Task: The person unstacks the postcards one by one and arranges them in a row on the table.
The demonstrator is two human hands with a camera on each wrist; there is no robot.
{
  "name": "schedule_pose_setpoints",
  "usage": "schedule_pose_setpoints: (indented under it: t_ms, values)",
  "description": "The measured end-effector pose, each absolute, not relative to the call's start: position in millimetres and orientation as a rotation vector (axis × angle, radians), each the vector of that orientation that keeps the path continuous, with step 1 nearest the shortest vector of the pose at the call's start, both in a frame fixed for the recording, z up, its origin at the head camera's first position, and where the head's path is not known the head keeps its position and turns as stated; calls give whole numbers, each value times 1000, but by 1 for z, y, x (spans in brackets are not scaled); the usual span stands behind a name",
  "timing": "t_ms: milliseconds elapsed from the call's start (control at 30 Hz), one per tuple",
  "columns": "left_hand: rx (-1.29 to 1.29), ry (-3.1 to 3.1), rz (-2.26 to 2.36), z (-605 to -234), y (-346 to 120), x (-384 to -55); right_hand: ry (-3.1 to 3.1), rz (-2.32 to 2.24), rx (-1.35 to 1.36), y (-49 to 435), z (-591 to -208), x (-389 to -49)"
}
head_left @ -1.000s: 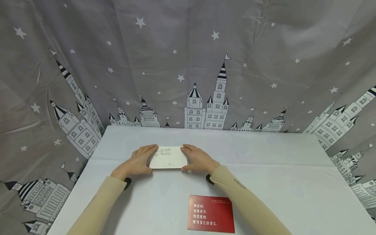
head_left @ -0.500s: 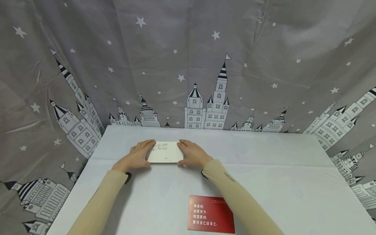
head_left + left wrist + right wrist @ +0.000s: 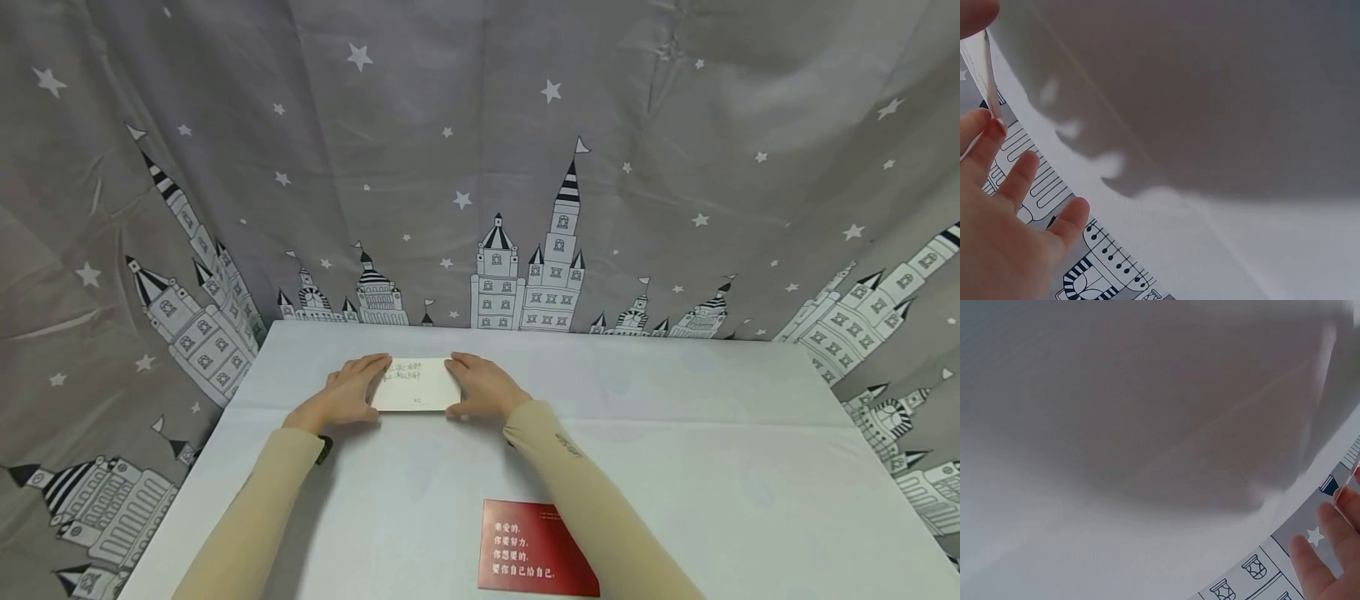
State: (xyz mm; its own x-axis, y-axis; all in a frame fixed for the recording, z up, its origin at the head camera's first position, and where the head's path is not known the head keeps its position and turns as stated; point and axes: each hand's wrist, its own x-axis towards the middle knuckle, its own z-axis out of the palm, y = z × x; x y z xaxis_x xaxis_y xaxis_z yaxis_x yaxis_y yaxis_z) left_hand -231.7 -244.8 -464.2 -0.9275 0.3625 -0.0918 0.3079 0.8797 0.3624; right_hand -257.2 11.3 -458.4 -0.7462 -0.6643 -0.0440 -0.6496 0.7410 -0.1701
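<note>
A cream-white card [image 3: 417, 390] with handwritten-looking lines at its upper left is held up over the far half of the table. My left hand [image 3: 347, 393] pinches its left edge, thumb at the near corner and fingers at the far one. At the opposite edge my right hand [image 3: 483, 387] grips it the same way. In the left wrist view the card [image 3: 989, 75] appears nearly edge-on between thumb and fingers. Only some fingers of the right hand [image 3: 1335, 550] show in the right wrist view. Near the table's front lies a red card [image 3: 525, 546] with white writing, partly covered by the right sleeve.
A white cloth covers the table [image 3: 675, 467]. Behind it and at both sides hangs a grey curtain [image 3: 645, 167] printed with castles and stars. The shadow of hands and card falls on the cloth.
Both hands have carried the cream-white card a little to the left and away from the body, keeping hold of both edges. The red card lies where it was.
</note>
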Motion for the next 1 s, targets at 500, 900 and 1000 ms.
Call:
schedule_pose_setpoints:
  t_ms: [500, 900, 1000]
  values:
    - [490, 2844, 499, -463, -244, -244, 2820, -203, -959, 5, -461, -261]
    - [457, 2823, 464, -461, -242, -249, 2813, -189, -926, 1, -459, -265]
    - [452, 2812, 462, -462, -243, -249, 2795, -189, -907, -1, -461, -266]
